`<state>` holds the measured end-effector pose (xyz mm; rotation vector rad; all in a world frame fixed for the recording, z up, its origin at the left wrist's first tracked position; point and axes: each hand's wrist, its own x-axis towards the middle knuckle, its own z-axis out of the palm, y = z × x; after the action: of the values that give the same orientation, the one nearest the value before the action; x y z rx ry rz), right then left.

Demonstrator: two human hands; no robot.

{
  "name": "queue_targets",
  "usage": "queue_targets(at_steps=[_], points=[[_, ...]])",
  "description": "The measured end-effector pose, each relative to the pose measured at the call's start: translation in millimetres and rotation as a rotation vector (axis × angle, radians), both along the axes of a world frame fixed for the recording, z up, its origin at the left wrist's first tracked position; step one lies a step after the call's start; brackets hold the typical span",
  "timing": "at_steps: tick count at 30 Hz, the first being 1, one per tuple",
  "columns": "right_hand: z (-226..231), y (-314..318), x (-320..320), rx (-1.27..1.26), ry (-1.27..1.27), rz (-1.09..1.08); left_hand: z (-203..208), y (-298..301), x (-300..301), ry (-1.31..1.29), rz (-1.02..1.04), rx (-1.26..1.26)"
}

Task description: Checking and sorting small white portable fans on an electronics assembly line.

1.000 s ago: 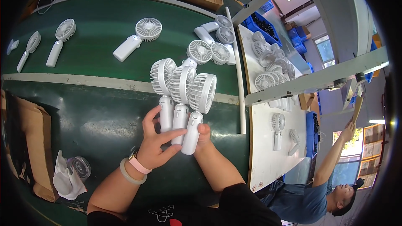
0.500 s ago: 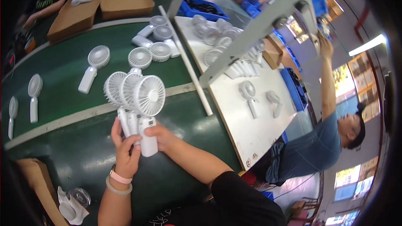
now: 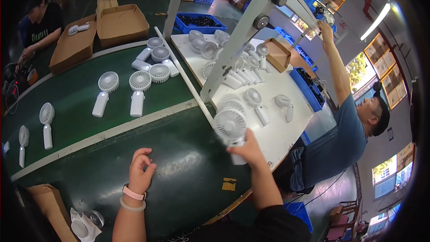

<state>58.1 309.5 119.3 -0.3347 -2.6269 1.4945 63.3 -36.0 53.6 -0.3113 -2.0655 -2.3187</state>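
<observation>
Right hand [image 3: 250, 150] pinched the handles of a bunch of white handheld fans [image 3: 230, 123], thumb across the front handle; the other fingers were hidden behind. We found the heads blurred and could not count them. The bunch was at the left edge of the white table [image 3: 280, 139], where it met the right edge of the green workbench [image 3: 179, 166]; we could not tell whether any fan touched the tabletop. Left hand [image 3: 140, 170] was empty above the workbench, fingers loosely curled, thumb apart from the fingertips.

Notes on handling: we judged one-handed control adequate only if the handles stayed pressed flat together, since the wide heads looked top-heavy and could splay the bunch. We rated the white rod [image 3: 183, 74] along the workbench's right edge and the frame post [image 3: 233, 45] at the table's left edge as the main snags for the cages. Two single fans [image 3: 253, 97] lay nearer the table's right edge; we thought it best to keep the bunch clear of them.
</observation>
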Motion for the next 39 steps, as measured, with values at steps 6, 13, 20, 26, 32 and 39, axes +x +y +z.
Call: queue_targets(at_steps=[6, 13, 20, 26, 32, 39], points=[[-2, 80, -31, 0.793, 0.065, -0.223, 0, 1, -2, -0.058, 0.072, 0.028], [-21, -34, -83, 0.828, 0.546, 0.026, -1, -8, -3, -0.072, 0.147, 0.041], [-38, -223, -154, 0.568, 0.427, 0.525, 0, -24, -5, -0.106, 0.223, 0.037], [-63, -277, -197, 0.616, 0.37, 0.411, 1, -23, -9, -0.141, 0.271, 0.206], [-70, -232, -200, -0.01, 0.286, 0.078, 0, -25, -7, 0.035, 0.219, -0.006], [-70, -213, -120, -1.616, -0.388, 0.535, -13, -28, -1, -0.04, 0.451, 0.052]])
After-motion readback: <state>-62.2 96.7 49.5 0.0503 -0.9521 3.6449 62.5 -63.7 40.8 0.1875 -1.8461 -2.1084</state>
